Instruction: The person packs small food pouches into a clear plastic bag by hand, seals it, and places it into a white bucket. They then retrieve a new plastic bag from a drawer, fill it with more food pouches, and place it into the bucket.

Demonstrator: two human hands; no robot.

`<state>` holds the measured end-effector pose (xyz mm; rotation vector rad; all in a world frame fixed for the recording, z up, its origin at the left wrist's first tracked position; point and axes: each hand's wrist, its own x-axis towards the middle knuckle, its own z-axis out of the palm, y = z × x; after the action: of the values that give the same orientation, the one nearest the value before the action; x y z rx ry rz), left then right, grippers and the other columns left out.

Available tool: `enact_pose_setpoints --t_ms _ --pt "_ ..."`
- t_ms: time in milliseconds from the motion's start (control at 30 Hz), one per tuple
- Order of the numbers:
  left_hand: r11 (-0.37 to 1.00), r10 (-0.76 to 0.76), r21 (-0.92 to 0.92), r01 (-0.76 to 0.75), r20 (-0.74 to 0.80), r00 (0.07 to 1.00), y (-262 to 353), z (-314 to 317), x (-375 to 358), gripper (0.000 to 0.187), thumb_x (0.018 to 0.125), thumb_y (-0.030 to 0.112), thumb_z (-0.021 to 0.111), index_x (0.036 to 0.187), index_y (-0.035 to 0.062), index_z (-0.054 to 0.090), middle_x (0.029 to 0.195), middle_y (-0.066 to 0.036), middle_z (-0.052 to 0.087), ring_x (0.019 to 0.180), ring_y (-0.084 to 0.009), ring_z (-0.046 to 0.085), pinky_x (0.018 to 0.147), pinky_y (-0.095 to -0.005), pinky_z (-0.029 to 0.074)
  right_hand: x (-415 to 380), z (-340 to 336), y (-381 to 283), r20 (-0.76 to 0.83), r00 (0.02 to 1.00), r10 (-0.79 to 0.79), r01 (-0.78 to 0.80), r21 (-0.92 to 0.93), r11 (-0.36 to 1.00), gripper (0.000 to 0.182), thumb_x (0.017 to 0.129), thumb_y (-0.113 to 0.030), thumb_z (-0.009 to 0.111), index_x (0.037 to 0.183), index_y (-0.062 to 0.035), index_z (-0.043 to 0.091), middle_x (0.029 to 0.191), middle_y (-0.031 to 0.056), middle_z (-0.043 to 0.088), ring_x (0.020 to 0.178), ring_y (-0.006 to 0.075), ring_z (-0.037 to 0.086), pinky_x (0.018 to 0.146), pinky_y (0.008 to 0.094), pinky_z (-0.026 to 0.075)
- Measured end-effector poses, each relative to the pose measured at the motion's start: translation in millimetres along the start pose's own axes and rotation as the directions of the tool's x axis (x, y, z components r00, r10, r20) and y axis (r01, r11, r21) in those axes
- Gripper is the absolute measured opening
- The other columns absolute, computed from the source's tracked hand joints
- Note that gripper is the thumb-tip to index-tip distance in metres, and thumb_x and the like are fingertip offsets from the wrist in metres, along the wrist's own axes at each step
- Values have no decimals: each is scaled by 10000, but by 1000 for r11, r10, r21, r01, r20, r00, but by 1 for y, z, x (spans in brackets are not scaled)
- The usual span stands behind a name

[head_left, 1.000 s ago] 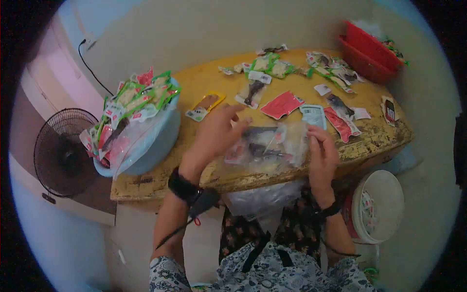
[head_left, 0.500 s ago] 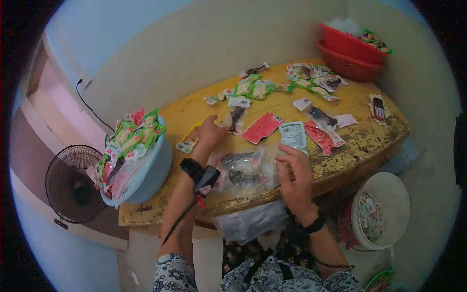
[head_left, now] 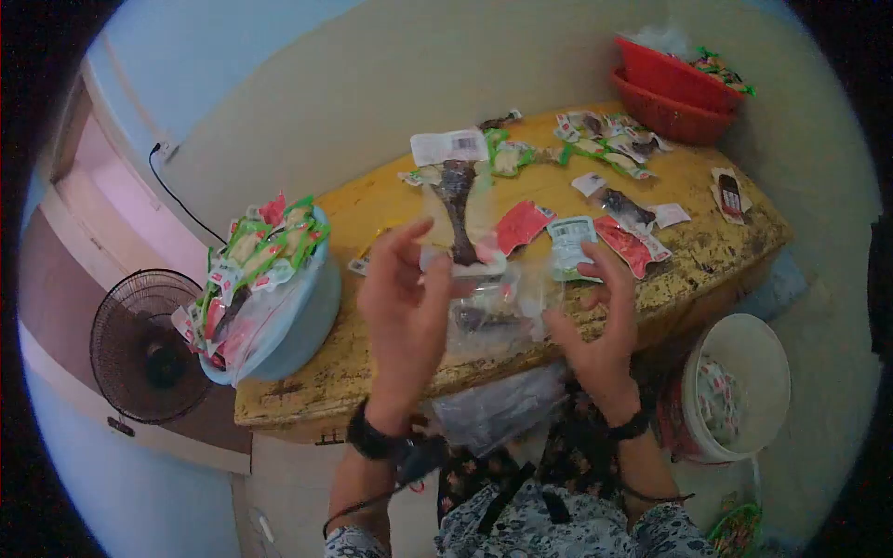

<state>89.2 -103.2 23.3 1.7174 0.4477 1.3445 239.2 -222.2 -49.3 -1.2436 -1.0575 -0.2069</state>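
Observation:
In my left hand (head_left: 402, 302) is a clear vacuum packet with a dark drumstick (head_left: 456, 200), gripped at its lower edge between thumb and fingers. The packet stands upright above the table, its white label end on top. A clear plastic bag (head_left: 484, 325) with dark packed pieces lies below it, near the table's front edge, partly hidden by my left hand. My right hand (head_left: 603, 339) is beside the bag's right side, fingers curved and apart, thumb tip close to the plastic. A red packet (head_left: 525, 226) and a pale blue-white packet (head_left: 572, 244) lie just beyond the bag.
On the worn yellow table (head_left: 353, 209) are more snack packets (head_left: 609, 153) and a phone (head_left: 728, 195). A light blue tub (head_left: 312, 312) heaped with packets stands left, near a fan (head_left: 149, 349). Red basins (head_left: 674, 107) sit back right; a white bucket (head_left: 767, 391) stands below right.
My left hand has picked up the drumstick packet from the table and brought it up toward me, over the clear bag. My right hand has shifted slightly right, its fingers spread wider.

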Motion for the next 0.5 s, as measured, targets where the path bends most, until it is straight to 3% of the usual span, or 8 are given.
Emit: enact_pose_setpoints --t_ms 67,167,267,333,400,467,500 --pt "999 3 -54 -5 -31 1000 17 14 -31 332 929 -58 592 1258 -17 582 1025 -74 612 845 -108 635 692 -276 621 1 -5 -25 53 983 -174 180 -145 973 627 752 -52 756 1349 -101 569 1377 151 579 1165 352 599 959 428 496" --pt "954 220 181 -241 127 967 15 24 -66 338 928 -39 640 1258 6 581 1238 -153 645 1009 -203 664 763 -349 627 8 -8 -43 178 914 -363 404 -342 848 551 749 -80 737 1289 -123 636 1354 154 601 1150 362 609 950 439 503" --pt "878 353 279 -389 172 920 29 35 -82 355 888 -16 699 1234 11 626 1102 -154 706 918 -230 698 766 -355 600 3 -20 -41 199 900 -388 436 -398 807 441 773 -109 713 1214 -132 698 1286 152 647 1123 361 619 944 455 506" --pt "878 353 238 -415 263 898 35 43 -86 385 863 6 727 1238 10 641 1037 -154 716 870 -260 707 759 -360 589 -4 -39 -38 181 909 -375 416 -387 823 340 830 -126 701 1170 -125 726 1234 148 678 1097 354 627 950 459 502" --pt "892 388 109 -438 313 867 32 55 -89 505 828 20 754 1314 19 617 1014 -161 717 816 -288 705 715 -355 566 -10 -52 -27 84 932 -353 344 -508 789 268 901 -142 680 1163 -91 713 1177 142 692 1025 309 655 858 419 534" --pt "912 330 147 -383 293 898 36 57 -94 516 808 36 779 1295 -11 615 972 -168 684 794 -315 662 682 -382 539 -18 -66 -23 -171 979 -108 20 -449 893 221 964 -164 647 1150 -53 694 1131 138 697 949 262 678 754 372 549" --pt "920 302 162 -357 286 909 37 59 -95 524 798 44 791 1286 -26 614 950 -172 667 783 -328 641 666 -396 525 -24 -74 -25 -333 930 158 -255 -272 928 215 992 -178 625 1141 -33 682 1113 137 695 910 238 687 695 346 546"
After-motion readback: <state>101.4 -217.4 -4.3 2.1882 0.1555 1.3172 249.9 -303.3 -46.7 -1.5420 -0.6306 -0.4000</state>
